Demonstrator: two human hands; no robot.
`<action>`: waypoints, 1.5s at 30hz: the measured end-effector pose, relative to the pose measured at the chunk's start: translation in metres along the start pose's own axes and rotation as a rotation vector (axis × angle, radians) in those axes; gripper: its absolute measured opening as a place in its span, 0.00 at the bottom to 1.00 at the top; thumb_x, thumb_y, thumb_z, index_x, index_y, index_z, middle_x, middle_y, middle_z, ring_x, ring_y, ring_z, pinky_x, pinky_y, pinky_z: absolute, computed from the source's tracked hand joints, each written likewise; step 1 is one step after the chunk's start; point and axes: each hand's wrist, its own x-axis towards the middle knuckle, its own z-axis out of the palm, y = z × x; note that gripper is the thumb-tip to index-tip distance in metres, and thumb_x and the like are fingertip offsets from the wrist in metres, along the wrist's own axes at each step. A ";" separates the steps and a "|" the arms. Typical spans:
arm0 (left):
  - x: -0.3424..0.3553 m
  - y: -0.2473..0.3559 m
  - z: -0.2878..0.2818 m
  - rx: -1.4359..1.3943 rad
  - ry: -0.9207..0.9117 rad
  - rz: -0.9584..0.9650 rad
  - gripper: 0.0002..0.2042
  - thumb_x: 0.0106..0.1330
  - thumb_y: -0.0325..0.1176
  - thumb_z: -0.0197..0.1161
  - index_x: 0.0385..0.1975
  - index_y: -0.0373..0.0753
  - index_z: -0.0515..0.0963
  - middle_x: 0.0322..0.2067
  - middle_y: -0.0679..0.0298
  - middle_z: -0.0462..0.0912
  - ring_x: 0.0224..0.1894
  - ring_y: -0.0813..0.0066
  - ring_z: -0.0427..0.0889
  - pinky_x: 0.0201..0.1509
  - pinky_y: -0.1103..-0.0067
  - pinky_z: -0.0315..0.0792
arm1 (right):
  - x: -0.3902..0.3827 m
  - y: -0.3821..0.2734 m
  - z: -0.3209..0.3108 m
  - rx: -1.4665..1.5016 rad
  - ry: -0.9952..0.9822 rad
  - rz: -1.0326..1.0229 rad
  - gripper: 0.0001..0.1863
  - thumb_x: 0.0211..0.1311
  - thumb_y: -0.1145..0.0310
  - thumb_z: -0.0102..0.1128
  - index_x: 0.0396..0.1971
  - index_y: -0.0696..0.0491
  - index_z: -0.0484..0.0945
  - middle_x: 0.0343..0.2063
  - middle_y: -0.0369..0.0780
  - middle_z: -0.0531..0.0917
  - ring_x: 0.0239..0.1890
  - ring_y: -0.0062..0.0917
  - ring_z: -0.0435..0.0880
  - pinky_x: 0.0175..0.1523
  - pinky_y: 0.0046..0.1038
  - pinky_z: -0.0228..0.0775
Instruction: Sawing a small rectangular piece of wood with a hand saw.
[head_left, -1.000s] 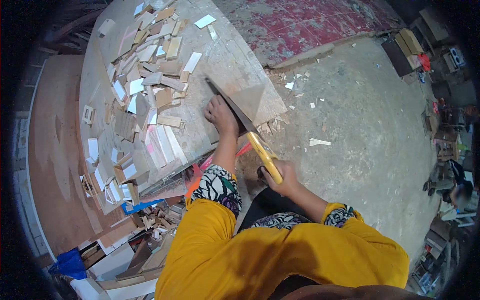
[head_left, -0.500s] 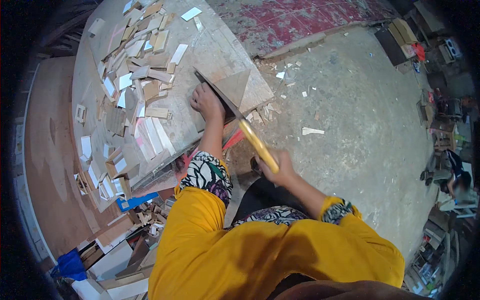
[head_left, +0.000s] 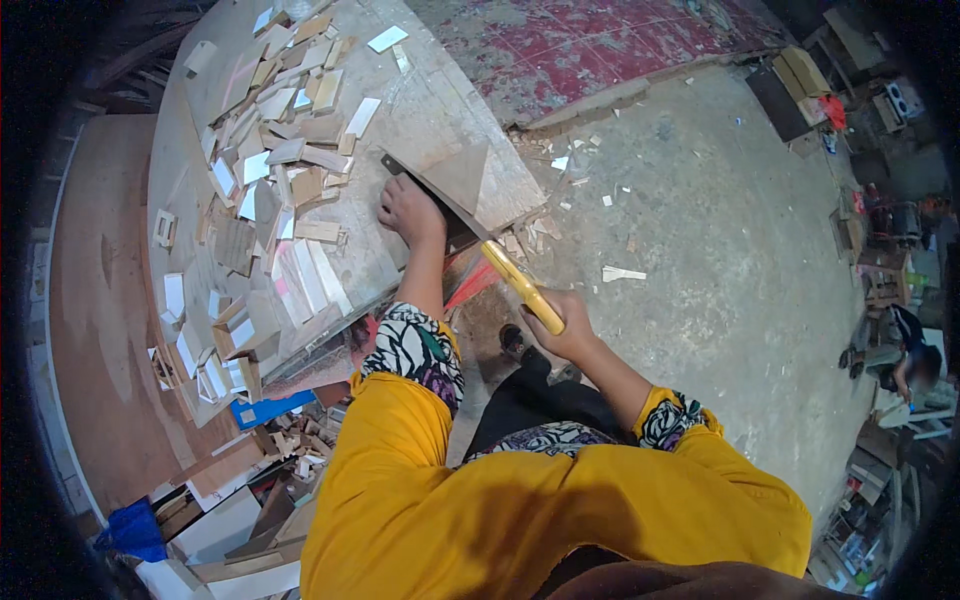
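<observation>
My right hand point(head_left: 566, 324) is wrapped round the yellow handle of a hand saw point(head_left: 510, 270). The saw's blade slants away to the far left, over the near corner of the worktable point(head_left: 450, 95), its tip just beyond my left hand. My left hand point(head_left: 412, 210) lies on the table close beside the blade, fingers curled and pressing down. Whatever lies under those fingers is mostly hidden. On the blade's other side is a thin, flat grey-brown piece of board point(head_left: 463, 178), which looks triangular.
Wooden offcuts point(head_left: 300, 130) are heaped on the table's left half. A large brown board point(head_left: 100, 300) stands at far left, above more scraps point(head_left: 230, 520) and a blue bag point(head_left: 135, 530). Chips dot the concrete floor point(head_left: 700, 260). Another person point(head_left: 910, 350) is at far right.
The saw has swung slightly: its tip is a little nearer me and its handle end a little farther off. My left hand stays in place. A shoe now shows below the table corner.
</observation>
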 end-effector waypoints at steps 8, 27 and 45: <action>-0.006 0.008 -0.020 -0.216 0.052 0.083 0.12 0.57 0.32 0.52 0.41 0.40 0.73 0.44 0.59 0.72 0.51 0.61 0.67 0.56 0.65 0.58 | -0.003 0.000 -0.026 0.290 -0.055 0.245 0.11 0.52 0.66 0.62 0.27 0.59 0.74 0.17 0.36 0.73 0.22 0.19 0.71 0.29 0.24 0.64; -0.007 -0.002 -0.002 -0.020 -0.013 0.135 0.10 0.62 0.31 0.44 0.40 0.40 0.70 0.44 0.62 0.71 0.50 0.66 0.68 0.55 0.70 0.60 | -0.006 -0.007 0.008 -0.058 -0.047 0.150 0.07 0.45 0.67 0.58 0.25 0.52 0.75 0.21 0.48 0.77 0.25 0.47 0.76 0.28 0.37 0.69; -0.001 0.000 -0.005 -0.037 -0.035 0.111 0.10 0.61 0.31 0.45 0.39 0.40 0.70 0.43 0.61 0.70 0.50 0.64 0.68 0.56 0.68 0.57 | 0.018 -0.002 0.014 -0.043 0.007 -0.017 0.05 0.50 0.68 0.58 0.25 0.54 0.76 0.18 0.46 0.76 0.20 0.37 0.77 0.27 0.31 0.67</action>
